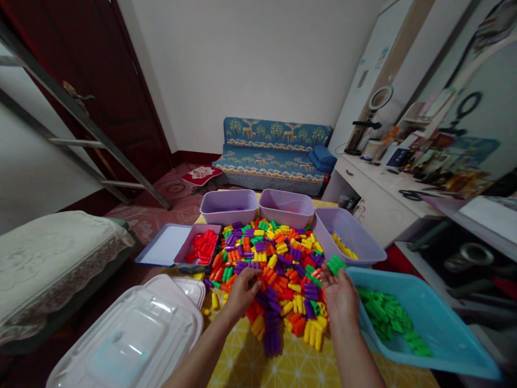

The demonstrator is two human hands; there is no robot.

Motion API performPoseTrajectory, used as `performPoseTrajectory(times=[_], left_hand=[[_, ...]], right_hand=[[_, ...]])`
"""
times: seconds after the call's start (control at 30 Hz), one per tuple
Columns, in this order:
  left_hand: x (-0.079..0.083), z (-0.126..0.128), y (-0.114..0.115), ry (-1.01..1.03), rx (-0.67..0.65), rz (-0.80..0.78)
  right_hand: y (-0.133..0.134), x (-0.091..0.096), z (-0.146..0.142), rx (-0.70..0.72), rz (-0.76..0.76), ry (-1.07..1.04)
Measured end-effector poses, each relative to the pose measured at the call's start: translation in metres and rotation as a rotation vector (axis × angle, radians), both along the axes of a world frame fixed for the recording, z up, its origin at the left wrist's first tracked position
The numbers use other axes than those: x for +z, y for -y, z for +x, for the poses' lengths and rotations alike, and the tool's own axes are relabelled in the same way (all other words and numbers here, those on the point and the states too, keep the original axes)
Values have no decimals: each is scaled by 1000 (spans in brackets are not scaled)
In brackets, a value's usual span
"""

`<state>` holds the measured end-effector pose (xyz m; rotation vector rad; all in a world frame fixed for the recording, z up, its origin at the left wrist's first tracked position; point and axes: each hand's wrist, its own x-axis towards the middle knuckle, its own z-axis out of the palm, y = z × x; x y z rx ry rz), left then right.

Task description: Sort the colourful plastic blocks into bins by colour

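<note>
Head view: the right hand (341, 299), palm up, has its grip curled around a green block (336, 264) at the fingertips, near the blue tub (434, 304) of green pieces (385, 315). The left hand (241, 292) bends over the multicoloured pile (283, 279) on the yellow tabletop (309, 372) — grip half curled, whether around anything I cannot tell. Stickers (382, 57) on the tall white cabinet (369, 91) — too small to read.

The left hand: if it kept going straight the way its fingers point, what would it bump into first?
Probably the orange pieces in the colorful heap, just past the fingertips of the left hand. Depth is unclear, so it may already be touching some.
</note>
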<state>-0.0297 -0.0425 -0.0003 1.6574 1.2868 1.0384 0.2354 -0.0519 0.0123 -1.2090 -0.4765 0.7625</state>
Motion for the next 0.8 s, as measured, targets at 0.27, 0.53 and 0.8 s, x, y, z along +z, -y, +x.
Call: performPoseTrajectory(times=[0.27, 0.53, 0.8], left_hand=[[-1, -1, -1, -26, -15, 20], [-3, -3, 1, -23, -16, 56], [-5, -12, 9, -328, 164, 169]], right_hand=[[14, 23, 12, -107, 137, -102], [22, -14, -19, 45, -187, 579], [30, -55, -82, 163, -276, 1353]])
